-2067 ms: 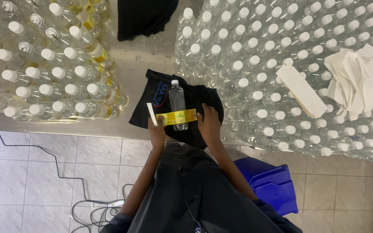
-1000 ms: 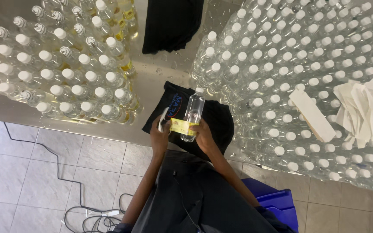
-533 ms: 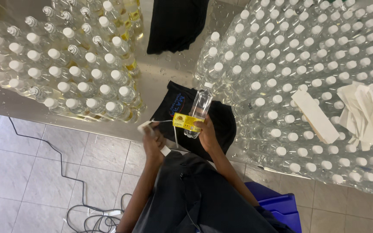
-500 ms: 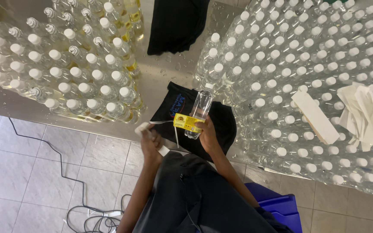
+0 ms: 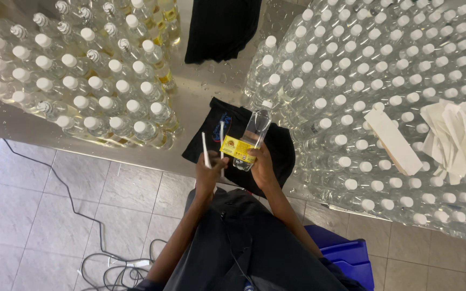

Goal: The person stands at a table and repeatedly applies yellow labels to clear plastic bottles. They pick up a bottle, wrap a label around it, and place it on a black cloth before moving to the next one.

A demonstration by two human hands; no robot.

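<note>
The right hand [image 5: 262, 167] gripped a clear bottle [image 5: 253, 134] bearing a yellow label [image 5: 237, 149], over a black cloth [image 5: 276, 151] on the steel surface [image 5: 200, 86]. The left hand [image 5: 209, 173] pinched white backing strips [image 5: 206, 150] just beside it. Capped bottles [image 5: 362, 70] crowded both sides.

Dark grey garment [image 5: 244, 242], bare forearms (sleeves unseen)

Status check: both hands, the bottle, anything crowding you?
Left hand pinching white backing strips. Right hand gripping clear bottle, yellow label on, above black cloth. Capped bottles close on the right; nothing blocking.
</note>
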